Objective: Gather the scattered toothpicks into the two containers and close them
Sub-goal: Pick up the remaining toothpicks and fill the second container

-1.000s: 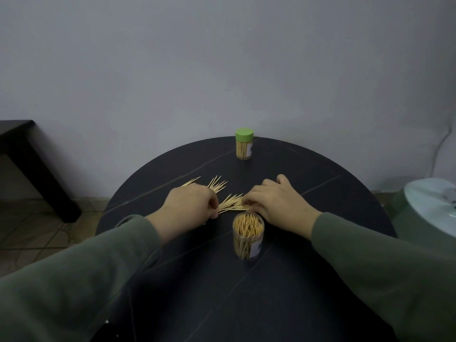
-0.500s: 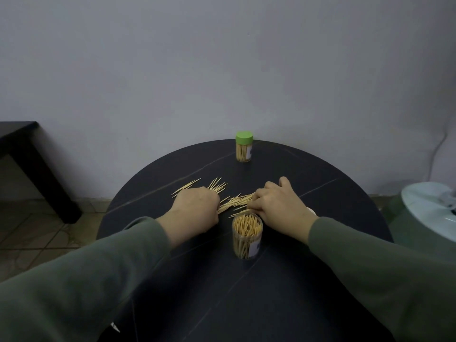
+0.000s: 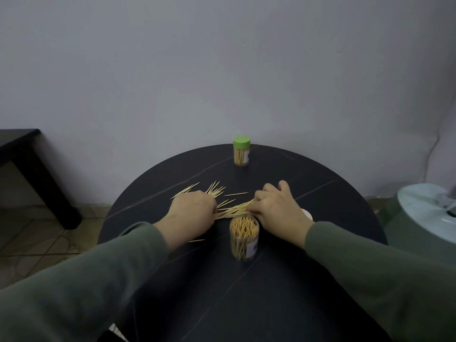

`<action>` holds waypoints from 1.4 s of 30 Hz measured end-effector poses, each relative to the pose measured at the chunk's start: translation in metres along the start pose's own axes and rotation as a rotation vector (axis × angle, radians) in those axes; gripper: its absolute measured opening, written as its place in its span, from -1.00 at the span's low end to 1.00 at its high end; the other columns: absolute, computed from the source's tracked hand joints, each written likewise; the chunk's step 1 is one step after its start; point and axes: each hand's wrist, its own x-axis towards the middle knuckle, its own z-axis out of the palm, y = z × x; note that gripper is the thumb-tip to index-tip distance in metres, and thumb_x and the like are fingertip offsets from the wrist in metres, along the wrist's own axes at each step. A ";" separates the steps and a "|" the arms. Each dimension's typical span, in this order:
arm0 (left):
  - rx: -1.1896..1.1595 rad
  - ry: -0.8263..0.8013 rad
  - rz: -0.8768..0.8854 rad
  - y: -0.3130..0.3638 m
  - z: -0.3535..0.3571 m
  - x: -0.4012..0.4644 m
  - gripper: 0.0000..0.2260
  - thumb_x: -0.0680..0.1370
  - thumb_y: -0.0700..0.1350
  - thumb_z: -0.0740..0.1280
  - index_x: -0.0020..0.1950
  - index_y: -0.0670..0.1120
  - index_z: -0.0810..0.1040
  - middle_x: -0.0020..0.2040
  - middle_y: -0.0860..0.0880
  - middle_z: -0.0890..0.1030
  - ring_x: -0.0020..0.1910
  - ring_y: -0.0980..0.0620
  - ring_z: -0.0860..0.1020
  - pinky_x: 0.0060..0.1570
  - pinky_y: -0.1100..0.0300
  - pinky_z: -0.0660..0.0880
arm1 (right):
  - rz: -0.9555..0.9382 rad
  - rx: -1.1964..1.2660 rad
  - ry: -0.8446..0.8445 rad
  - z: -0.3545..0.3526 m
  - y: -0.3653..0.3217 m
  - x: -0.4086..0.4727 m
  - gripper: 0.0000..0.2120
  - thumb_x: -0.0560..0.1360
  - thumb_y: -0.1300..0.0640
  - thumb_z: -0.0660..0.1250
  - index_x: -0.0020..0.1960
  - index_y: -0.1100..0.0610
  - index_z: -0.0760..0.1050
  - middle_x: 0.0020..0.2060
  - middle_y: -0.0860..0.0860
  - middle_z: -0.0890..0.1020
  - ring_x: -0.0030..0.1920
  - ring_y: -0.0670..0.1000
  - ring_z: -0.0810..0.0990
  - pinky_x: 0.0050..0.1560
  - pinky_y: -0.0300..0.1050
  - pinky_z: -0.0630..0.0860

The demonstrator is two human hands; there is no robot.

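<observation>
The person's left hand, knuckles up and fingers curled under, rests on the near edge of the scattered pale wooden toothpicks; whether those fingers pinch any sticks I cannot tell, since they are tucked out of sight. The right hand lies opposite, fingers bent down onto the far end of a loose sheaf that runs between the two hands, seemingly pressing it in rather than lifting it. To do this step well, I would say both hands should sweep inward together, squaring the sticks into one parallel bundle before pinching it, because thin, smooth, pointed slivers like these roll and fan apart easily. Another fan of them lies just beyond the left hand, a few singles sit between, and one stray lies near the left wrist. Just in front of the hands stands the open clear plastic cylindrical container, uncapped, already packed with upright sticks and bearing a small label; space inside looks tight, so small bundles may go in more cleanly. A pale round thing, perhaps its lid, peeks from behind the right wrist. At the far edge of the round black matte table stands the second clear container with a green cap, closed.
</observation>
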 end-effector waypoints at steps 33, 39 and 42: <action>-1.597 0.142 -0.016 0.028 -0.032 -0.039 -0.86 0.57 -0.14 0.32 0.05 -0.05 0.66 -0.19 0.09 0.68 -0.30 0.32 0.54 -0.39 0.43 0.38 | 0.207 1.549 0.207 -0.037 -0.019 -0.018 -0.86 0.53 0.23 0.30 0.02 0.10 0.61 -0.12 -0.04 0.69 -0.05 -0.14 0.63 0.00 -0.30 0.53; -1.596 0.098 -0.062 0.029 -0.018 -0.041 -0.89 0.56 -0.17 0.35 0.00 -0.05 0.66 -0.18 0.11 0.69 -0.23 0.35 0.57 -0.36 0.52 0.38 | 0.257 1.548 0.155 -0.022 -0.022 -0.025 -0.86 0.52 0.25 0.34 -0.02 0.06 0.62 -0.14 -0.05 0.71 -0.05 -0.13 0.66 -0.02 -0.29 0.54; -1.606 0.052 -0.059 0.028 -0.016 -0.042 -0.89 0.55 -0.19 0.35 0.00 -0.07 0.66 -0.16 0.10 0.69 -0.22 0.34 0.58 -0.36 0.52 0.39 | 0.269 1.541 0.146 -0.020 -0.023 -0.029 -0.86 0.52 0.25 0.34 -0.04 0.05 0.62 -0.15 -0.04 0.71 -0.07 -0.12 0.67 -0.05 -0.28 0.56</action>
